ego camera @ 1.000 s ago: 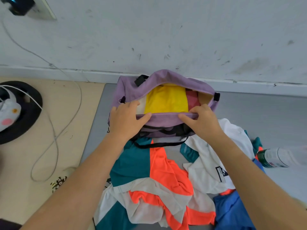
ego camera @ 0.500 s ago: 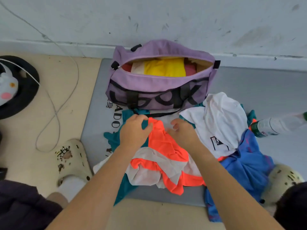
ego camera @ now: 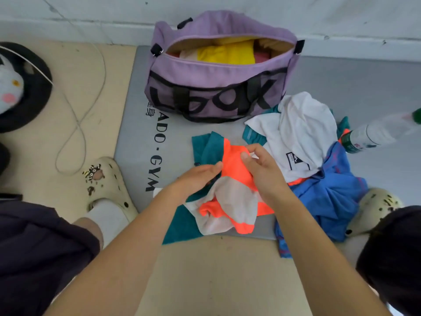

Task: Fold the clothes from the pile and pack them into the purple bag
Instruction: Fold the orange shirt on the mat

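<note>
The purple bag (ego camera: 218, 87) stands unzipped at the back of the grey gym mat (ego camera: 136, 124), with yellow and pink folded clothes inside. In front of it lies a crumpled teal, orange and white garment (ego camera: 230, 197). My left hand (ego camera: 198, 176) grips its teal and orange part from the left. My right hand (ego camera: 262, 169) pinches the orange cloth near its top. To the right lie a white shirt (ego camera: 300, 133) and a blue garment (ego camera: 328, 197), partly overlapping.
A plastic bottle (ego camera: 376, 133) lies at the right. Cream clogs are at the left (ego camera: 107, 183) and right (ego camera: 378, 208) of the mat. A white cable (ego camera: 77, 119) loops over the beige floor, and a black round object (ego camera: 27, 87) sits at far left. The wall runs behind the bag.
Both hands left the bag's opening, came down to the teal and orange garment and took hold of it. The garment is now bunched up and drawn nearer to me.
</note>
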The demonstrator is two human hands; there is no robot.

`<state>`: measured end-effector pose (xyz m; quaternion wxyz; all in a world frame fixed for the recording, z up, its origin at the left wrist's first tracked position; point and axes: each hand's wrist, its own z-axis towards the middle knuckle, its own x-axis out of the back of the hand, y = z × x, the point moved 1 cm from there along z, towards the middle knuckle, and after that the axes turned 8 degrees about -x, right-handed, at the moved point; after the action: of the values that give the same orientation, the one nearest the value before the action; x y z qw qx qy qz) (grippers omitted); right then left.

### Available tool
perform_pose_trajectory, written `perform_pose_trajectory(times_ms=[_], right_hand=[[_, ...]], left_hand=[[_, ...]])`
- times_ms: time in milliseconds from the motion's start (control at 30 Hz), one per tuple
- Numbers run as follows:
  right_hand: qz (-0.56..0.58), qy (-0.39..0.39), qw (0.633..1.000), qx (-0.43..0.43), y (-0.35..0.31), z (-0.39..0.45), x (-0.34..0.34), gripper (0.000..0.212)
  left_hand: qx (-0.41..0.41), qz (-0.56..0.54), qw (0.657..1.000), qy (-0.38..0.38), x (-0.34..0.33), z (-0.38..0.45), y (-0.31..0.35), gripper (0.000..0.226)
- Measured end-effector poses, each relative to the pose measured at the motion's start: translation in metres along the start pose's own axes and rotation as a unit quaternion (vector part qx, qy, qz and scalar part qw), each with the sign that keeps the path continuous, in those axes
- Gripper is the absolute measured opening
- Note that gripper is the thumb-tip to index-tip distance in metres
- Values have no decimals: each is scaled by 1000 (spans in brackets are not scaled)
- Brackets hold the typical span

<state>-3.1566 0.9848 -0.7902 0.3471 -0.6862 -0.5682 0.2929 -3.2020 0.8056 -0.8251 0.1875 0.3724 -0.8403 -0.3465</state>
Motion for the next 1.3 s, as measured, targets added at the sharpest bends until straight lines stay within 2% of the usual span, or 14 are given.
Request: perform_pose_trajectory(times_ms=[100,167,267,367,433,500,600,700,833,933,1000,1067,1167,1300], right_hand=[[92,-29,995,10,-28,-26,-10,15],[127,-18,991,27,-55,-45,-10,14],[100,31,992,70,-102,-80,2,14],[-6,111,985,133,-156,-120,20,13],[-59,147,972,176,-191,-148,32,15],[-97,152,959,216,-223,-176,43,15],[-150,161,932,287,-261,-213,56,12],[-176,179,907,338,-283,-240,67,12],[-221,198,892,340,-282,-257,77,9],[-222,164,907,318,-265,-263,70,6],[-201,127,922,304,-255,-266,57,10],[-201,52,933,295,-247,-267,36,18],[-195,-91,935,282,-232,-269,8,37],[-234,-86,942,223,-227,-265,8,19]], left_hand=[[-59,-162,983,-59,-26,-27,34,66],[-94,-170,980,-40,-32,-50,64,56],[-168,-83,981,52,-25,-89,113,50],[-284,51,946,149,-6,-138,172,42],[-340,104,924,142,2,-176,210,31],[-363,181,904,139,5,-210,243,42],[-352,295,880,119,-1,-256,276,54],[-331,333,879,78,4,-292,287,38],[-343,280,892,95,14,-314,278,43],[-359,119,913,152,7,-310,262,51],[-349,8,921,171,-5,-304,255,40],[-333,-54,933,125,-16,-297,252,30],[-324,-89,942,-11,-29,-296,248,26],[-321,-125,934,-91,-28,-298,245,31]])
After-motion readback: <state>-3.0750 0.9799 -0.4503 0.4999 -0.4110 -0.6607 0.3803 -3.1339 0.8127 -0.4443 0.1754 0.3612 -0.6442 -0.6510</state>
